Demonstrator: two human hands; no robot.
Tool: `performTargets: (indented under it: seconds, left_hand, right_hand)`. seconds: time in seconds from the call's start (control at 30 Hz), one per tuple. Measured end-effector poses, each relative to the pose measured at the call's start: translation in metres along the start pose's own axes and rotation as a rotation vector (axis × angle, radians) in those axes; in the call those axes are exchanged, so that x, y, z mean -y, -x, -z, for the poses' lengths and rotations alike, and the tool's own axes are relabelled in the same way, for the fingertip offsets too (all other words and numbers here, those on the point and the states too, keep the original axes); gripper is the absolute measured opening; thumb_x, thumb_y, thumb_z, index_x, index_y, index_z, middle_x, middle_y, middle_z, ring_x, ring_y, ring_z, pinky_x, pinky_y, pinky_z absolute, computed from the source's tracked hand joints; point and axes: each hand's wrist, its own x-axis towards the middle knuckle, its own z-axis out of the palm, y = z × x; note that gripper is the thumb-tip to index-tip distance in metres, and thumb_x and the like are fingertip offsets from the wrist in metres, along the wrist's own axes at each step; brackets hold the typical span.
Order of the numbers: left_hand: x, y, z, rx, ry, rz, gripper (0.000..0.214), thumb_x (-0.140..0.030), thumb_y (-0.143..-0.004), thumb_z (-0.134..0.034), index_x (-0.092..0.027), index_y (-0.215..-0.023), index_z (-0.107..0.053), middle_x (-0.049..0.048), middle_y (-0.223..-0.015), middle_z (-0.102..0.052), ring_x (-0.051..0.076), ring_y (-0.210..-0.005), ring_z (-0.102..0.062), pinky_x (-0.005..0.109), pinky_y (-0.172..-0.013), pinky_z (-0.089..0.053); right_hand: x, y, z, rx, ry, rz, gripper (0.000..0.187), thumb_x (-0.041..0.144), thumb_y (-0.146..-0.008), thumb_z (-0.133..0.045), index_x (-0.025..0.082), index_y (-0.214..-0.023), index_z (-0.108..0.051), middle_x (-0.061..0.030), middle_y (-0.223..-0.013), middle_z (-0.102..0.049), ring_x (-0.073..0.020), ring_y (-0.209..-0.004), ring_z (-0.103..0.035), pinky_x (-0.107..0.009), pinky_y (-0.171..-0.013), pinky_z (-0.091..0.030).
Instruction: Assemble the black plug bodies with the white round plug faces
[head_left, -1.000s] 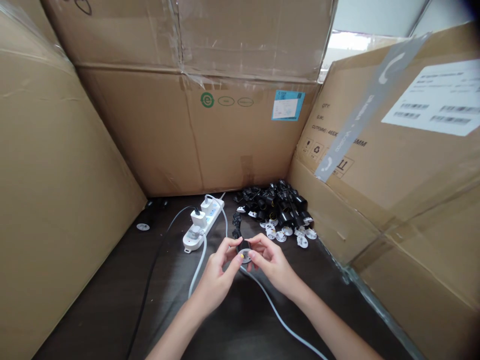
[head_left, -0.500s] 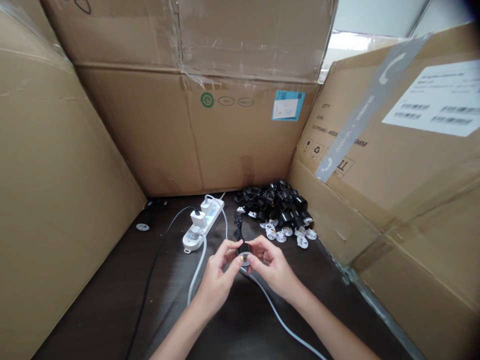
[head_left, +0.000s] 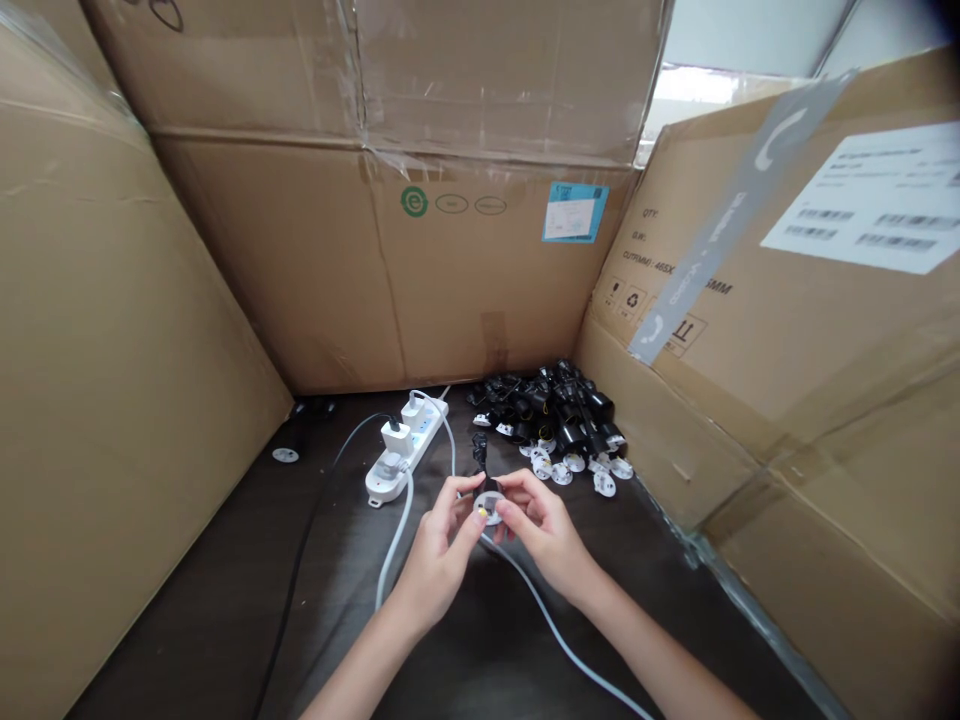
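Note:
Both hands meet over a dark tabletop [head_left: 225, 600], pinching one small lamp socket [head_left: 488, 503] between their fingertips. The socket has a black body, a round white base facing me and a yellow spot in the middle. A short black cord [head_left: 479, 452] rises from it toward the back. My left hand [head_left: 439, 545] grips its left side and my right hand [head_left: 541, 530] grips its right side. A pile of like black sockets with white bases [head_left: 559, 425] lies just beyond my right hand.
A white power strip [head_left: 405, 448] with plugged-in adapters lies left of the hands, and its pale cable [head_left: 540, 610] runs under them. A black cable [head_left: 292, 580] crosses the left side. Large cardboard boxes [head_left: 450, 280] wall in the table on three sides.
The socket has turned in my fingers so its white base faces me more, and the black cord now stands up behind it. The hands stayed in place.

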Motion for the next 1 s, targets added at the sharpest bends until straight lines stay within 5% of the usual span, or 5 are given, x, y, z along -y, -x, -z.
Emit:
performTargets:
  seconds: [0.5, 0.77, 1.0]
  left_hand:
    - [-0.0013, 0.0006, 0.0012, 0.020, -0.147, -0.001, 0.035, -0.032, -0.087, -0.046, -0.019, -0.119, -0.041, 0.0060, -0.105, -0.061, 0.015, -0.092, -0.059, 0.027, -0.083, -0.043]
    - [-0.0032, 0.0020, -0.0037, 0.009, 0.041, 0.034, 0.031, -0.032, -0.085, -0.049, -0.016, -0.112, -0.045, 0.0016, -0.080, -0.062, 0.014, -0.076, -0.058, 0.026, -0.075, -0.043]
    - [0.0021, 0.0009, -0.0041, -0.021, 0.081, 0.047, 0.031, -0.033, -0.084, -0.050, -0.017, -0.110, -0.044, 0.0006, -0.077, -0.061, 0.013, -0.072, -0.055, 0.025, -0.072, -0.042]
  right_hand:
    - [0.0045, 0.0003, 0.0019, 0.008, 0.038, -0.003, 0.020, 0.033, -0.086, -0.050, 0.013, -0.091, -0.049, -0.0022, -0.074, -0.060, -0.0063, -0.054, -0.054, -0.017, -0.052, -0.042]
    - [0.0027, 0.0018, -0.0016, -0.042, -0.002, -0.022, 0.022, 0.034, -0.084, -0.054, 0.012, -0.086, -0.051, -0.0014, -0.067, -0.060, -0.0063, -0.050, -0.053, -0.016, -0.049, -0.041]
    - [0.0003, 0.0004, -0.0063, -0.110, -0.049, -0.045, 0.027, 0.038, -0.081, -0.056, 0.013, -0.090, -0.055, -0.0012, -0.065, -0.059, -0.0081, -0.051, -0.055, -0.019, -0.051, -0.043]
